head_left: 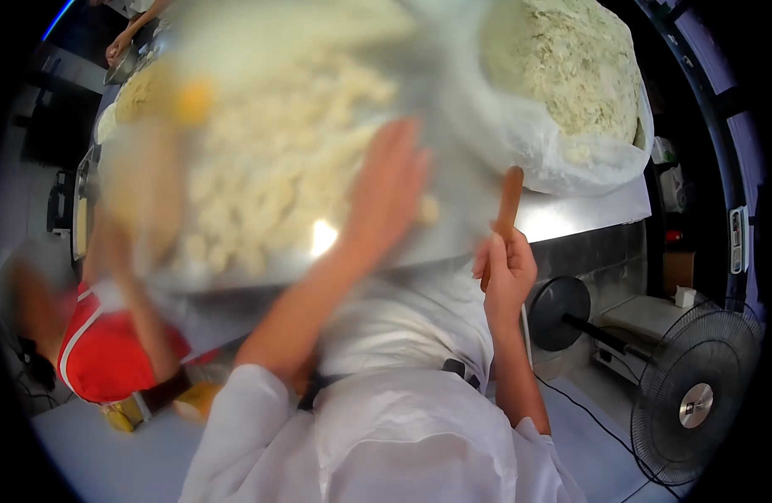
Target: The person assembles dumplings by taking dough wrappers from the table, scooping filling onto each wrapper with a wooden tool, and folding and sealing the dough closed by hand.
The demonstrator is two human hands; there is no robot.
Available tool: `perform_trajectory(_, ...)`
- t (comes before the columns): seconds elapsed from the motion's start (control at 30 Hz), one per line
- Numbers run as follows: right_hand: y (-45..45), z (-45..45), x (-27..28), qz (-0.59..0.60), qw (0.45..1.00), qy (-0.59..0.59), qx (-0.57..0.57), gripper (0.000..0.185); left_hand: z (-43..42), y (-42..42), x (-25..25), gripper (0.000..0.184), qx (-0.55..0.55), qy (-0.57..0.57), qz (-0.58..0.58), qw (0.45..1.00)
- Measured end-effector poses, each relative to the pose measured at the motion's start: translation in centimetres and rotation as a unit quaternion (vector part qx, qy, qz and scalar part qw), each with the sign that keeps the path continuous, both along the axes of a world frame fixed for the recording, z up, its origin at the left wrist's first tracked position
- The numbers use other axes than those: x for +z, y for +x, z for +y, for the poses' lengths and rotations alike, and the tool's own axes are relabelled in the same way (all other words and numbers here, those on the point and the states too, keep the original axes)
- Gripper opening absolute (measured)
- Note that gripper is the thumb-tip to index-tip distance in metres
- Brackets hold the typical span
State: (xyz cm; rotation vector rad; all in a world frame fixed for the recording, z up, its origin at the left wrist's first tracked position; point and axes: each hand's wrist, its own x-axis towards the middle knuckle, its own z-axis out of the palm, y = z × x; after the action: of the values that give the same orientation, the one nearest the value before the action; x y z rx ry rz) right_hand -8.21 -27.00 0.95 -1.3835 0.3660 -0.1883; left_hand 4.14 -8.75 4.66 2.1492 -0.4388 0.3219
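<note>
My left hand [386, 189] is stretched out over the metal table at the right edge of many small pale dough pieces [269, 168], its fingers extended and slightly blurred. A single dough piece [427, 210] lies just to its right. Closer to the table's front edge, my right hand [507, 261] grips a short brown wooden rolling pin [510, 197], which points up and away from me. Beyond that hand, a large mass of pale dough [575, 67] rests in clear plastic sheeting [570, 159]. Blur or haze covers much of the upper left.
A co-worker in a red top [109, 348] is at the left, arms at the table [554, 214]. Another person's hand [118, 46] is near a metal bowl [120, 67] at the top left. A black fan [696, 394] and a round black weight [560, 313] stand at the right.
</note>
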Motion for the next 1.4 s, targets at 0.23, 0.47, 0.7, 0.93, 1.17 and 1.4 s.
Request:
perform_trajectory(0.23,-1.4,0.0,1.8,0.013,0.999,0.010,-0.029,0.022,-5.1,-3.1,-5.1,0.087,-0.106,0.301,-0.018,0.947)
perform_trajectory(0.47,0.0,0.6,2.6,-0.015,1.000,0.017,0.011,0.022,-6.6,-3.4,-5.5,0.070,-0.061,0.243,-0.026,0.968)
perform_trajectory(0.7,-1.8,0.0,1.8,0.007,1.000,-0.003,-0.006,0.023,-0.1,-2.0,-3.6,0.048,0.003,-0.171,0.233,0.957)
perform_trajectory(0.93,-4.0,-0.3,0.4,0.032,0.999,-0.007,0.004,0.022,-1.6,-5.6,-6.1,0.044,-0.036,0.124,0.057,0.990)
perform_trajectory(1.17,-3.6,-3.1,1.1,-0.003,0.999,-0.049,-0.016,0.022,-1.1,-4.4,-5.5,0.024,0.017,-0.070,0.282,0.957)
perform_trajectory(1.4,-3.1,-2.6,0.8,0.012,0.999,-0.046,0.018,0.022,-0.4,-5.4,-4.8,0.048,0.083,0.163,0.076,0.980)
